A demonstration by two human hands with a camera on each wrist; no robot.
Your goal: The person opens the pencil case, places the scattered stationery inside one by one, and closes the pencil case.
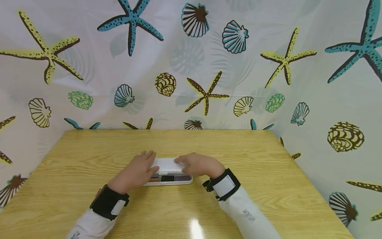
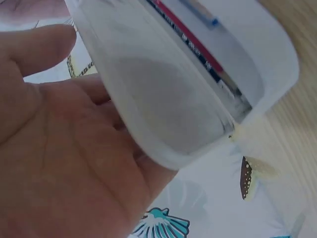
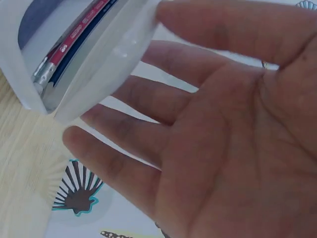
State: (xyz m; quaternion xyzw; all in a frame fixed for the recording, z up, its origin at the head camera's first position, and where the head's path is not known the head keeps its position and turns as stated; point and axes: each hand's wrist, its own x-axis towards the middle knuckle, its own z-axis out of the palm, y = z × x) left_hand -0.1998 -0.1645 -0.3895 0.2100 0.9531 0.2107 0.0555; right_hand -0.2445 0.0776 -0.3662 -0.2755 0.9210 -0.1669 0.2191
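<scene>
A white pencil case (image 1: pixel 187 182) sits on the table, its lid (image 1: pixel 165 165) tilted partway over the box. My left hand (image 1: pixel 138 172) is at the lid's left end, fingers fairly straight along its outer side and thumb near the edge. At the other end my right hand (image 1: pixel 200 164) touches the lid with its thumb tip (image 3: pixel 166 15), fingers spread out behind it. Inside lie a red pencil (image 3: pixel 78 32) and a dark blue pencil (image 3: pixel 81 47). The left wrist view also shows a slim item with a blue end (image 2: pixel 212 22).
The pencil case rests on a wood-grain table (image 1: pixel 238 149). A white cloth (image 1: pixel 191 63) printed with starfish and shells hangs behind the table and along its sides. Straps with small devices (image 1: pixel 225 186) are on both wrists.
</scene>
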